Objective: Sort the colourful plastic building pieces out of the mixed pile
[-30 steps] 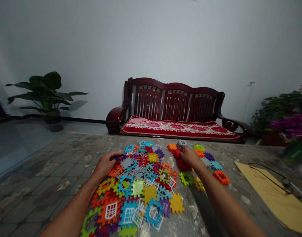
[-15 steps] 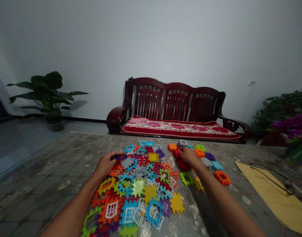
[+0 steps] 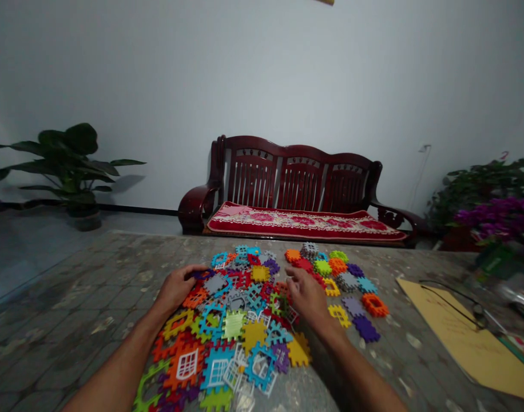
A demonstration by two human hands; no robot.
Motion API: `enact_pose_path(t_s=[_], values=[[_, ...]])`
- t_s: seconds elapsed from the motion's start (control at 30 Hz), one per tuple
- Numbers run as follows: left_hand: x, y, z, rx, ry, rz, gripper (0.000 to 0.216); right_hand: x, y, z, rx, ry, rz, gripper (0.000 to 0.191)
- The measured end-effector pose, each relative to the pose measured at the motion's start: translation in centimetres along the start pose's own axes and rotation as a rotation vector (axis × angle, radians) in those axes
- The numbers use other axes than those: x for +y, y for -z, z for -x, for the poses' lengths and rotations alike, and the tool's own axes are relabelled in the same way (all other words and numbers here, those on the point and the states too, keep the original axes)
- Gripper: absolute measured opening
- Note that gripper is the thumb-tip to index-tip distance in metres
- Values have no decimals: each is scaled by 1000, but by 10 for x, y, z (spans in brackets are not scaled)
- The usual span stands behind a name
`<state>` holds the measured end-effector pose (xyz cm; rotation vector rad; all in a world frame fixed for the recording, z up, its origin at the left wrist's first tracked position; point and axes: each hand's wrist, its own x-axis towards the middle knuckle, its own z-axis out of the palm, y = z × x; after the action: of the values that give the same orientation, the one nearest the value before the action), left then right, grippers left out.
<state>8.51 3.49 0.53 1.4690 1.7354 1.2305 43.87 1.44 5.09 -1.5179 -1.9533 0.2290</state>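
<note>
A mixed heap of colourful plastic interlocking building tiles point(image 3: 234, 324) with toothed edges covers the middle of the table. My left hand point(image 3: 178, 286) rests at its far left edge, fingertips and thumb closed on a dark purple tile point(image 3: 204, 274). Over the right side of the heap hovers my right hand point(image 3: 305, 290), fingers loosely apart and nothing visible in them. An orange tile point(image 3: 281, 287) lies just beside its fingers. To the right, tiles sit in groups by colour and shape, among them red tiles point(image 3: 304, 264), a stack of grey tiles point(image 3: 309, 250) and orange frame tiles point(image 3: 374, 305).
On the right of the patterned table point(image 3: 116, 286) lie a yellow paper envelope point(image 3: 468, 343) and eyeglasses point(image 3: 455, 303). Purple flowers point(image 3: 497, 220) stand at the right edge. Behind the table is a wooden bench point(image 3: 296, 177); a potted plant point(image 3: 75, 166) stands at left.
My right hand has moved left from the red tiles to the heap's right side. Lime and yellow tiles show where it was. My left hand keeps its place on the purple tile.
</note>
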Motion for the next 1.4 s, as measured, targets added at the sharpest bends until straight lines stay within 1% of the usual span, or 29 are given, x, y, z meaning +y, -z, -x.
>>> enact_pose_path(t_s=[0.07,0.17,0.27,0.4,0.5,0.6,0.77,0.9,1.03,1.27,1.33,1.4], values=[[0,0,0,-3,5,6,40,-4,-14,16,-1,74,-67,33],[0,1,1,-4,4,23,41,-1,-28,29,-20,80,-126,37],[2,1,1,-6,24,69,40,3,-36,32,-40,71,-197,39],[8,1,5,-11,43,143,34,3,-43,32,-37,95,-293,36],[15,1,10,-10,52,178,31,4,-42,30,1,78,-359,34],[21,2,14,-25,37,180,27,6,-40,27,39,60,-370,34],[16,1,14,-59,8,145,26,8,-42,27,38,105,-333,33],[12,2,14,-104,-36,149,33,8,-44,28,22,109,-315,34],[18,0,18,-118,-68,142,42,9,-43,27,9,104,-309,33],[24,-15,23,-122,-52,288,57,7,-41,27,-18,115,-266,31],[23,-18,23,-114,-44,368,60,5,-40,28,-20,122,-248,31],[21,-18,22,-76,-17,490,64,4,-40,29,-27,146,-230,30]])
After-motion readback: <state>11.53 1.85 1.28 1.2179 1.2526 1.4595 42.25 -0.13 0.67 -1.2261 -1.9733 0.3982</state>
